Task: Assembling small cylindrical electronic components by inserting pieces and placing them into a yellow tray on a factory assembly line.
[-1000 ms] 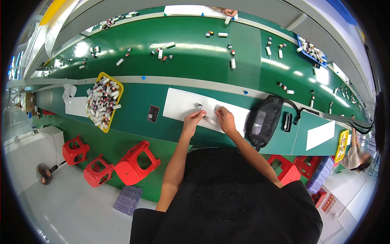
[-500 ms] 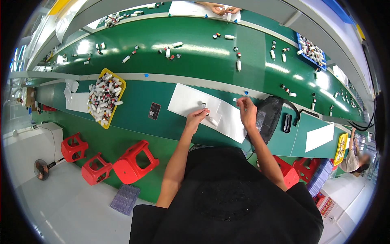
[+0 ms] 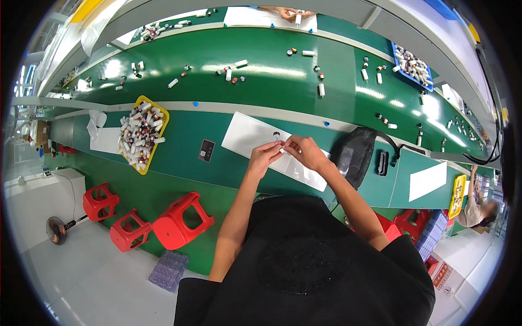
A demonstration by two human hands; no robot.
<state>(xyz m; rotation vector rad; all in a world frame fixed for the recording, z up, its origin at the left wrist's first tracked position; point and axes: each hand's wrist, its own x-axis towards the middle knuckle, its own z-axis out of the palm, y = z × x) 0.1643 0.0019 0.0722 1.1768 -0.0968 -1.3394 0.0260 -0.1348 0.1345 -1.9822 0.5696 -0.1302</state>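
Note:
My left hand [image 3: 264,156] and my right hand [image 3: 305,152] meet above a white sheet [image 3: 244,133] on the green bench. Both are closed, fingertips almost touching. Pinched by my left fingers is a small white bottle-like part [image 3: 283,150], mostly covered by the fingers. My right fingertips press close against it; whatever they hold is hidden. Just beyond the fingertips a small clear-and-white piece with a dark top [image 3: 276,135] lies on the sheet.
A yellow tray [image 3: 165,124] heaped with small white bottles stands left, beside a dark card [image 3: 206,150]. A black bag [image 3: 353,157] and black case [image 3: 383,163] lie right. Beyond runs a green belt [image 3: 272,89] with scattered bottles. Red stools [image 3: 176,223] stand below; another person's hands [image 3: 291,13] work opposite.
My right hand has moved left, from near the bag's edge, to meet my left hand. The small white piece by its fingertips no longer shows there. My left hand has stayed nearly in place.

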